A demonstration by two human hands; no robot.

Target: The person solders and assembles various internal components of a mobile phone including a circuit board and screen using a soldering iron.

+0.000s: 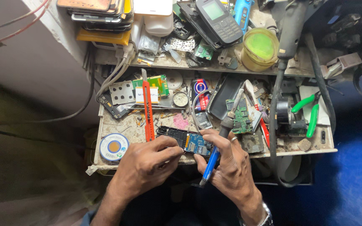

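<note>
Cluttered little workbench point(135, 127) here, pale top scuffed and stained, packed edge to edge, with a raised shelf point(214, 66) behind it stacked with handsets, a dark keypad phone point(219, 21) and a yellow-green tub point(259, 48). Grey wall off to the left, blue floor down on the right.

On the bench: an orange utility knife point(148, 111) lying roughly front to back, a spool of solder wire point(114, 147) at the near left corner, green-handled pliers point(311, 112) on the right, a loose green circuit board point(241, 117) and a black roll of tape point(283, 111) beside it.

Now the hands. Left hand point(147, 165) is curled in, thumb and forefinger pinched narrowly together at the near edge of the phone circuit board point(189, 141). That board sits at the front edge of the bench, between the two hands, its long axis running left to right with a slight tilt, blue section toward the right.

Right hand point(229, 161) is wrapped around a blue-handled soldering iron point(219, 144), fingers closed on the grip, ring on one finger, thumb resting against the board's right end. The iron runs on a diagonal: blue handle end down toward the person, dark barrel and tip pointing up and away to the right, over the loose green board.
</note>
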